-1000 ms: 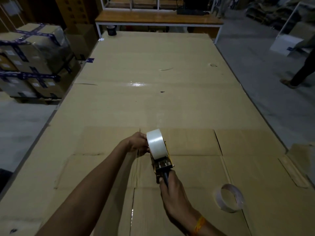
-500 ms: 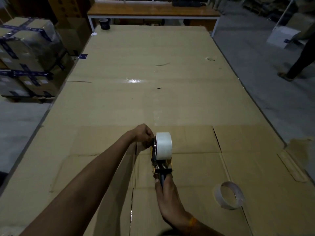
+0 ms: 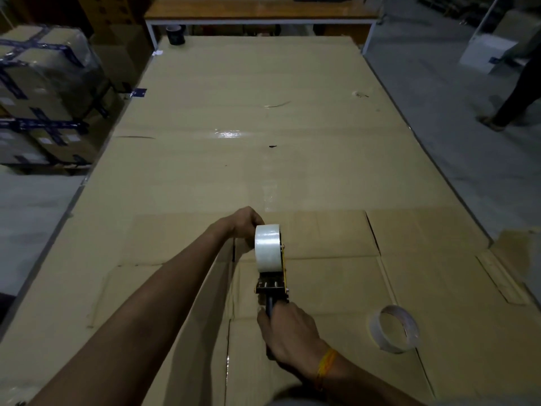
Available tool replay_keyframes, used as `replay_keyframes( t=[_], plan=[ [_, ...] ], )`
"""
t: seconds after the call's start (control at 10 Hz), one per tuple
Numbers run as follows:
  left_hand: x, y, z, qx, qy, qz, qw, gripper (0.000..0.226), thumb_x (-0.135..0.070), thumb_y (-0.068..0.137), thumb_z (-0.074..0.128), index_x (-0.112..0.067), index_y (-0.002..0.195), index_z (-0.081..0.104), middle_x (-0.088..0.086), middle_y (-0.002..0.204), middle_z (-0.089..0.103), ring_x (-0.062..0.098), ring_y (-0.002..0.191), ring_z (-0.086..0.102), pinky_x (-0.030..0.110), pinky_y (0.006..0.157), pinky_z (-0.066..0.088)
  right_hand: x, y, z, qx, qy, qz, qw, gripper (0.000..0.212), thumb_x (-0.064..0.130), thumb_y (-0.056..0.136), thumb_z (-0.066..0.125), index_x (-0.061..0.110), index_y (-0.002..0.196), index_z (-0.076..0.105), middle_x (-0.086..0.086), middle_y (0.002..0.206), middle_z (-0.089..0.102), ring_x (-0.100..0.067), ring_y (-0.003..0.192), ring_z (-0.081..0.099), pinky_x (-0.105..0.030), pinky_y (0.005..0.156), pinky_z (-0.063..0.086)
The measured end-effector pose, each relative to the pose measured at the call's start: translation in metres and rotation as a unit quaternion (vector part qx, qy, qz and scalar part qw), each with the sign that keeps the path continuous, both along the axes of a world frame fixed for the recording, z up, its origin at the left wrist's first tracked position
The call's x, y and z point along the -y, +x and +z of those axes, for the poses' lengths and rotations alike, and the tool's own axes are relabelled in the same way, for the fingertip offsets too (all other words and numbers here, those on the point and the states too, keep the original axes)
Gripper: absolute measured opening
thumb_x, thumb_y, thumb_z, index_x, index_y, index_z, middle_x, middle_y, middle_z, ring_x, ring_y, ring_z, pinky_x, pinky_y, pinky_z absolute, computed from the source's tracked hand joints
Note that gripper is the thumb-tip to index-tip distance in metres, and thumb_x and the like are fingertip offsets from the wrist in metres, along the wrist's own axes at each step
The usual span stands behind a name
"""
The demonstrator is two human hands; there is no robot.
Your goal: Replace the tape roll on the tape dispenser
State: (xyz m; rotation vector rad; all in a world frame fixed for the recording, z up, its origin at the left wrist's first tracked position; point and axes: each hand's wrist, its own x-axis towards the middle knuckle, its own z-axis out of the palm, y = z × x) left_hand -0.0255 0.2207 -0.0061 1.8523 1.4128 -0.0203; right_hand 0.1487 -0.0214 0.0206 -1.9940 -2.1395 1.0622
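Note:
A full white tape roll [image 3: 267, 248] sits on a yellow and black tape dispenser [image 3: 273, 285], held above a cardboard-covered table [image 3: 263, 171]. My right hand [image 3: 288, 332] is closed around the dispenser's dark handle. My left hand [image 3: 244, 225] reaches to the far left side of the roll, fingers curled against it. An empty white tape core [image 3: 393, 328] lies on the cardboard to the right of my right hand.
A dark tape roll [image 3: 176, 34] stands at the table's far left corner. Wrapped cartons [image 3: 44, 92] are stacked on the floor to the left. A person's leg [image 3: 515, 95] is on the floor at far right. A wooden bench [image 3: 257, 10] is beyond the table.
The dispenser has turned so the roll now points straight away from me. My left hand shifted from the roll's near left side to its far left edge. The empty core stayed put.

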Motion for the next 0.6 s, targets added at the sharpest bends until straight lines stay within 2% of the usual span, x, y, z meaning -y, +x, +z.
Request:
replay_keyframes(
  t=[0.1, 0.2, 0.3, 0.4, 0.5, 0.6],
  plan=[
    [-0.001, 0.001, -0.001, 0.009, -0.003, 0.019, 1.0, 0.018, -0.003, 0.084, 0.083, -0.009, 0.1, 0.084, 0.012, 0.102, 0.083, 0.026, 0.097, 0.08, 0.036, 0.084, 0.065, 0.001, 0.0, 0.005, 0.039, -0.009, 0.025, 0.999, 0.043, 0.053, 0.11, 0.035, 0.02, 0.089, 0.052, -0.002, 0.09, 0.058, -0.022, 0.079, 0.057, -0.029, 0.07, 0.039],
    [0.002, 0.003, -0.001, 0.013, 0.0, 0.029, 0.999, 0.015, -0.004, 0.085, 0.083, -0.008, 0.1, 0.083, 0.014, 0.103, 0.082, 0.028, 0.096, 0.08, 0.03, 0.075, 0.064, 0.0, 0.0, 0.008, 0.063, -0.016, 0.043, 0.997, 0.051, 0.054, 0.11, 0.034, 0.015, 0.102, 0.065, -0.009, 0.102, 0.069, -0.029, 0.097, 0.07, -0.032, 0.073, 0.044],
    [0.006, 0.003, -0.005, 0.023, 0.022, 0.057, 0.998, 0.016, -0.009, 0.086, 0.084, -0.006, 0.101, 0.082, 0.014, 0.105, 0.082, 0.028, 0.098, 0.079, 0.03, 0.075, 0.066, -0.001, 0.001, 0.011, 0.058, -0.027, 0.043, 0.997, 0.053, 0.058, 0.109, 0.034, 0.015, 0.102, 0.065, -0.012, 0.109, 0.072, -0.03, 0.101, 0.071, -0.031, 0.073, 0.041],
    [0.014, -0.002, -0.006, 0.035, 0.066, 0.102, 0.992, 0.02, -0.016, 0.088, 0.083, -0.007, 0.105, 0.082, 0.011, 0.108, 0.081, 0.025, 0.101, 0.076, 0.041, 0.09, 0.064, 0.001, 0.003, 0.021, 0.06, -0.027, 0.051, 0.996, 0.059, 0.073, 0.103, 0.031, 0.021, 0.089, 0.053, -0.001, 0.085, 0.061, -0.023, 0.084, 0.066, -0.032, 0.068, 0.04],
    [0.029, -0.01, -0.011, 0.066, 0.118, 0.167, 0.977, 0.018, -0.019, 0.096, 0.074, -0.007, 0.108, 0.08, 0.01, 0.109, 0.08, 0.024, 0.099, 0.073, 0.037, 0.088, 0.061, 0.002, 0.013, 0.036, 0.082, -0.006, 0.059, 0.995, 0.067, 0.087, 0.094, 0.027, 0.026, 0.082, 0.051, 0.006, 0.074, 0.049, -0.011, 0.067, 0.053, -0.031, 0.063, 0.04],
    [0.047, -0.021, -0.018, 0.077, 0.176, 0.235, 0.953, 0.023, -0.021, 0.099, 0.068, -0.006, 0.115, 0.077, 0.011, 0.107, 0.079, 0.025, 0.096, 0.074, 0.033, 0.084, 0.059, -0.005, 0.033, 0.048, 0.105, 0.022, 0.051, 0.993, 0.078, 0.09, 0.092, 0.014, 0.023, 0.089, 0.055, 0.002, 0.078, 0.053, -0.02, 0.078, 0.056, -0.036, 0.078, 0.043]
  ],
)
